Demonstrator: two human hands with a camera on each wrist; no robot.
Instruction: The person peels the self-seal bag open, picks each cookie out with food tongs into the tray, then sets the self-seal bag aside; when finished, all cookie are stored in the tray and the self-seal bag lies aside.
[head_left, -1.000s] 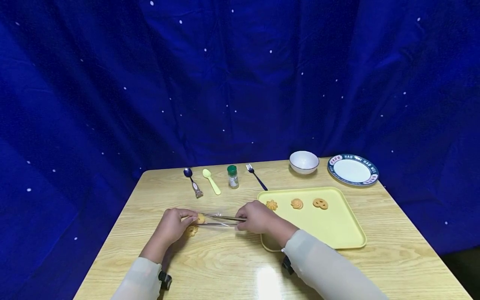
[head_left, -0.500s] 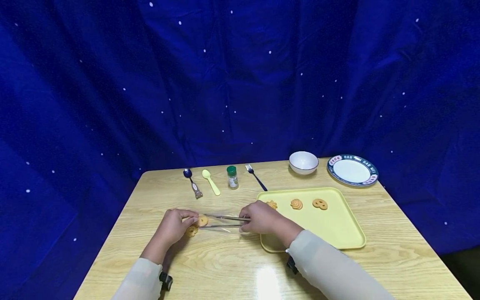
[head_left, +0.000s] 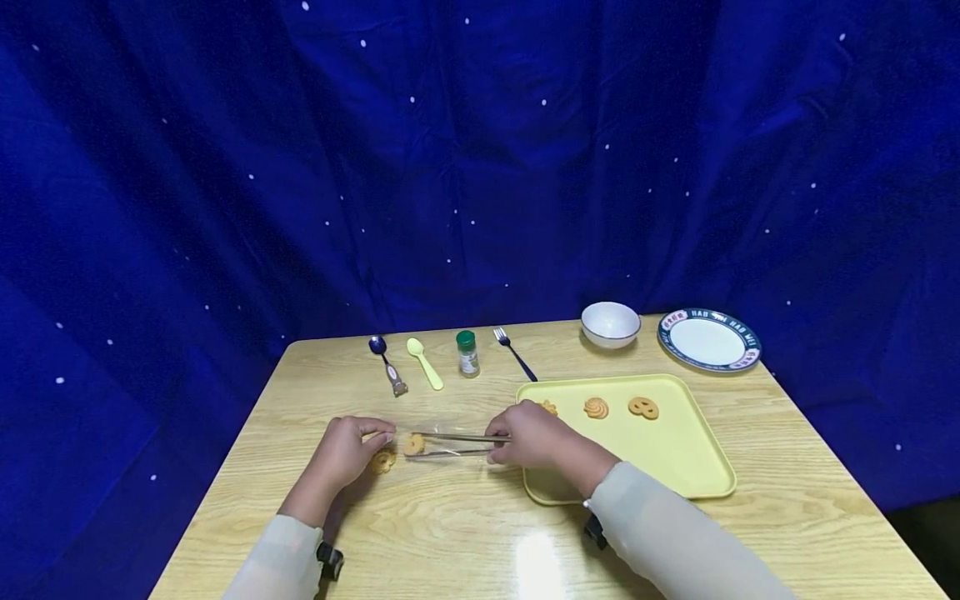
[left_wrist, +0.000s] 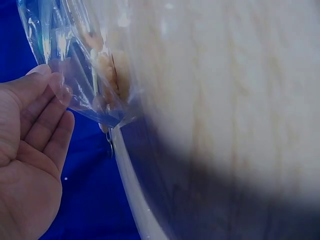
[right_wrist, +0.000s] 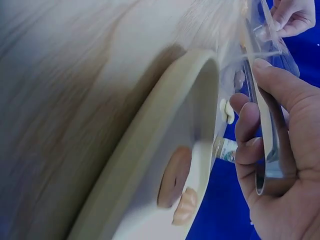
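Note:
My left hand [head_left: 345, 456] pinches the edge of a clear plastic bag [left_wrist: 75, 70] between thumb and finger. Thin metal tongs [head_left: 457, 437] are held in my right hand [head_left: 528, 437], their arms reaching left along the bag. A round cookie [head_left: 414, 445] lies between the tong tips, seen through the film. Just below my left fingers, another cookie [head_left: 383, 461] with a ridged shape rests on the table. The right wrist view shows the bent end of the tongs [right_wrist: 272, 150] lying in my right palm, with thumb and fingers on either arm.
Under my right forearm is a yellow tray [head_left: 660, 467] with several cookies, including a swirl cookie [head_left: 596, 408] and a pretzel cookie [head_left: 643, 407]. Behind stand a dark spoon [head_left: 387, 365], yellow spoon [head_left: 425, 364], green-capped jar [head_left: 467, 354], fork [head_left: 515, 353], bowl [head_left: 611, 325] and plate [head_left: 708, 339].
My right hand and the tongs have moved right, and the cookie between the tips has shifted right, away from my left fingertips. My left hand stays in place.

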